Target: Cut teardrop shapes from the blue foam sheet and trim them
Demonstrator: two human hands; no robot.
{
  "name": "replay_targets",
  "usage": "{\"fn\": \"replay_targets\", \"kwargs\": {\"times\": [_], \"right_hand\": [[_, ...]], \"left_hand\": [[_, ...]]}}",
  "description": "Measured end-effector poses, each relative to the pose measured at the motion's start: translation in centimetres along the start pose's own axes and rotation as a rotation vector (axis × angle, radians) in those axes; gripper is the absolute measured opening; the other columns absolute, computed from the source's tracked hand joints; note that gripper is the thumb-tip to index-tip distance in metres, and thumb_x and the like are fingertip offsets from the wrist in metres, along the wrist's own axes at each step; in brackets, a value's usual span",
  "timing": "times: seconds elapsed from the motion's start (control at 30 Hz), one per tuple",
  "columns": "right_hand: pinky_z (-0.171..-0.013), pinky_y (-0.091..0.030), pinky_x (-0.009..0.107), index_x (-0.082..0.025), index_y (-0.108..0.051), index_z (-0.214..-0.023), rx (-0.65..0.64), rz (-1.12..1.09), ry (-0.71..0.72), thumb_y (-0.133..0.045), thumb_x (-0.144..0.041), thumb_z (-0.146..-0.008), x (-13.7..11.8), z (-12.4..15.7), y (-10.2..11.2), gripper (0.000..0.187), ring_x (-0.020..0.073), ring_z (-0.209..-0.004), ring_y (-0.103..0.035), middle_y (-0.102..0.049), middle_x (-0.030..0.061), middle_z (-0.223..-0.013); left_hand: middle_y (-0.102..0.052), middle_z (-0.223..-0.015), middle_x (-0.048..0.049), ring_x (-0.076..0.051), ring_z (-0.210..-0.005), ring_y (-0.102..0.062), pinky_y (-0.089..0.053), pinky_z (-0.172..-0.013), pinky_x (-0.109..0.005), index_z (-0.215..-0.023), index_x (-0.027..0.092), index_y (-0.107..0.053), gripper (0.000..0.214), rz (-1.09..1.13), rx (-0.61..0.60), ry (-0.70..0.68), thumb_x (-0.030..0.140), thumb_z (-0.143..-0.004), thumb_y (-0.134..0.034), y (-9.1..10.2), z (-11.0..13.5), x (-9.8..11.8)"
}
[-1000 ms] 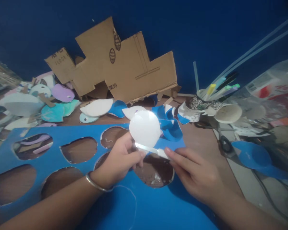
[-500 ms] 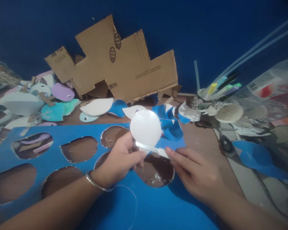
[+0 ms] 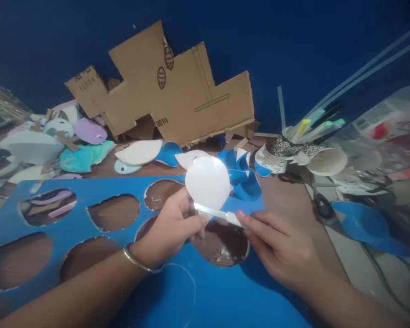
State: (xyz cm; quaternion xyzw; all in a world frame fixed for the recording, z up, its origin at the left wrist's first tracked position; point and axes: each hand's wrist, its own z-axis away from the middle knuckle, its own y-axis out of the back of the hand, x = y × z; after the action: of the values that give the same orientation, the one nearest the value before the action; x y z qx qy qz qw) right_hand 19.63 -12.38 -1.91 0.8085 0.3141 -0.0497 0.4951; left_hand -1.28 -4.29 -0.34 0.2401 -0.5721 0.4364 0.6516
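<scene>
**A:** How far along are we?

**B:** Mid-frame, our left hand pinches the white paper disc and our right hand pinches the white strip. The blue sheet has several holes cut. The traced circle, bottom centre, isn't cut yet.

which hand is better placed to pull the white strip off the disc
Right, probably: the right hand pinches the white strip at its free end, while the left hand grips the white disc by its lower edge.

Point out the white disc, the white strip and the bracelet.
white disc (image 3: 207, 181), head view, middle of its face.
white strip (image 3: 217, 213), head view, mid-length.
bracelet (image 3: 136, 263), head view, band on the wrist.
</scene>
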Motion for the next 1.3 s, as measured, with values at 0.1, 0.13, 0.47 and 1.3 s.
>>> {"fn": "replay_targets", "kwargs": {"times": [0.1,0.13,0.47,1.3], "right_hand": [[-0.062,-0.05,0.027,-0.022,-0.057,-0.124,0.001,0.008,-0.001,-0.053,-0.011,-0.085,0.1,0.11,-0.12,0.04,0.0153,-0.075,-0.061,-0.065,0.0056,-0.088],[-0.062,-0.05,0.027,-0.022,-0.057,-0.124,0.001,0.01,0.0,-0.053,-0.011,-0.085,0.11,0.13,-0.16,0.04,0.0153,-0.074,-0.061,-0.065,0.0056,-0.088],[-0.058,-0.048,0.027,-0.021,-0.057,-0.124,-0.002,0.037,-0.004,-0.053,-0.012,-0.086,0.1,0.14,-0.11,0.039,0.0154,-0.073,-0.061,-0.065,0.0055,-0.087],[-0.061,-0.046,0.028,-0.021,-0.053,-0.128,-0.009,-0.008,0.0,-0.054,-0.007,-0.084,0.26,0.38,-0.36,0.046,0.0154,-0.074,-0.057,-0.062,0.0055,-0.089]], "left_hand": [[-0.056,-0.056,0.005,-0.005,-0.04,-0.045,-0.031,-0.037,-0.016,-0.094,0.017,-0.053,0.021,-0.002,0.002,0.002,0.013,-0.074,-0.06,0.04,-0.04,-0.13],[-0.056,-0.056,0.0048,-0.005,-0.04,-0.045,-0.031,-0.036,-0.016,-0.093,0.016,-0.053,0.021,-0.005,0.003,0.003,0.014,-0.074,-0.061,0.06,-0.06,-0.19],[-0.057,-0.056,0.0052,-0.004,-0.04,-0.045,-0.033,-0.038,-0.015,-0.092,0.017,-0.053,0.019,0.023,-0.009,-0.018,0.015,-0.075,-0.061,0.11,-0.04,-0.27],[-0.057,-0.056,0.006,-0.004,-0.042,-0.047,-0.032,-0.037,-0.014,-0.097,0.018,-0.053,0.024,0.011,-0.036,-0.034,0.011,-0.074,-0.059,-0.05,-0.14,-0.25]]}}
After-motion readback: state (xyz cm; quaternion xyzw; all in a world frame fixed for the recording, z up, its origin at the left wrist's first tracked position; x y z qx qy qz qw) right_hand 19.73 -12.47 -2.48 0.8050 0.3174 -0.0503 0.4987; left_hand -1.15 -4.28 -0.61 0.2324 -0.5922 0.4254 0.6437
